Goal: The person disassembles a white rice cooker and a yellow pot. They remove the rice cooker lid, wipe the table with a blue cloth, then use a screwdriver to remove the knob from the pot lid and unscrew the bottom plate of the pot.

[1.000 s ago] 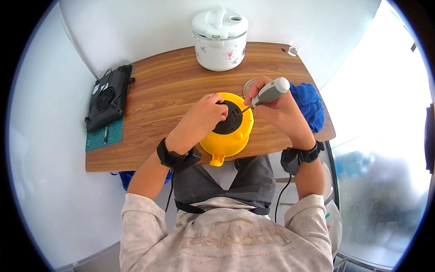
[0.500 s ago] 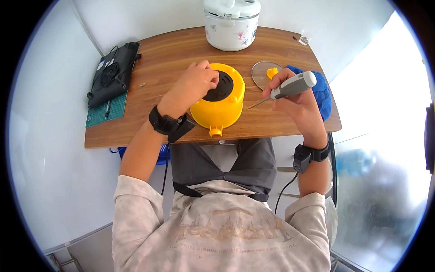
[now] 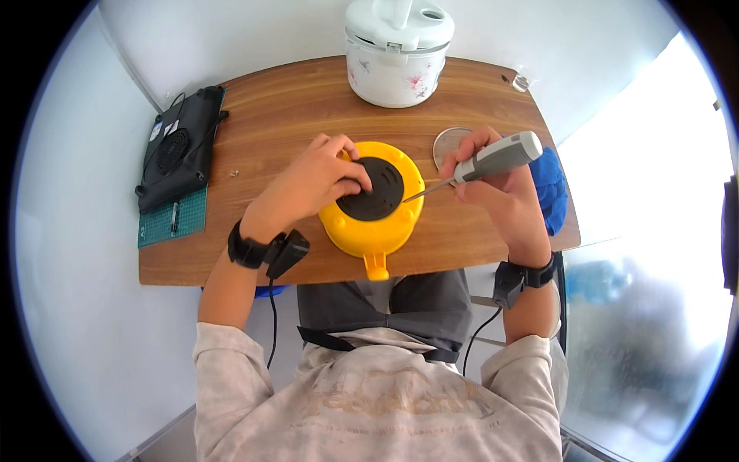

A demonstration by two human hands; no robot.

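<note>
An upturned yellow pot [image 3: 379, 236], with a round black base plate [image 3: 382, 199] facing up and a yellow handle [image 3: 376, 266] toward me, sits near the table's front edge. My left hand [image 3: 319, 175] bends over its left side, fingers curled with the tips on the black plate; whether they pinch something small there is hidden. In my right hand [image 3: 496, 181] is a screwdriver [image 3: 500, 156] with a grey and white handle. The thin shaft slants down to the left, its tip at the right edge of the black plate.
Behind the pot stands a white rice cooker [image 3: 396, 77] with a flower pattern. A glass lid [image 3: 449, 145] and blue cloth [image 3: 548, 189] lie by my right hand. At left, a black appliance [image 3: 181, 146] rests by a green cutting mat [image 3: 190, 219] with a pen [image 3: 175, 216].
The screwdriver tip has come from beside the pot to the edge of its black plate. My left fingers stay on the plate, slightly more spread. The view has shifted, so the table appears lower.
</note>
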